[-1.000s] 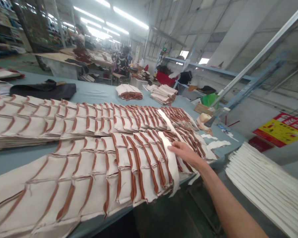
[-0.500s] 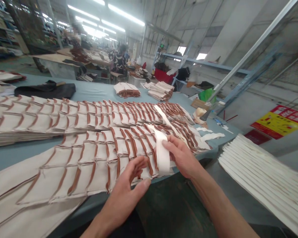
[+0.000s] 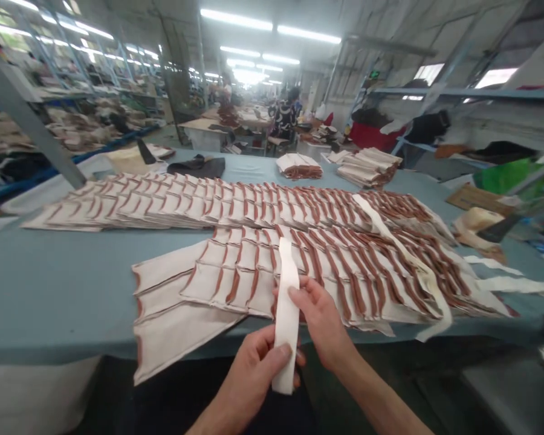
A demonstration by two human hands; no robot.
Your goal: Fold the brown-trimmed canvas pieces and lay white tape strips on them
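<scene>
A short white fabric strip (image 3: 287, 314) runs upright between my hands, over the near edge of the table. My left hand (image 3: 265, 362) pinches its lower end, thumb on top and fingers behind. Higher up, my right hand (image 3: 320, 317) grips the same strip by its right edge between thumb and fingers. Just beyond lies a near row of overlapping cream fabric pieces (image 3: 242, 266) with reddish-brown edges. A longer white strip (image 3: 403, 254) is draped across the pieces to the right.
A far row of similar pieces (image 3: 185, 202) stretches across the blue-covered table (image 3: 63, 284). Two stacks, one a folded bundle (image 3: 299, 165), stand at the back. Loose white strips (image 3: 521, 285) and a tape roll (image 3: 478, 223) lie at right. A person (image 3: 284, 118) is in the background.
My left hand has come from beside the strip to grip its lower end. The strip, curled before, now hangs straighter. My view has turned left.
</scene>
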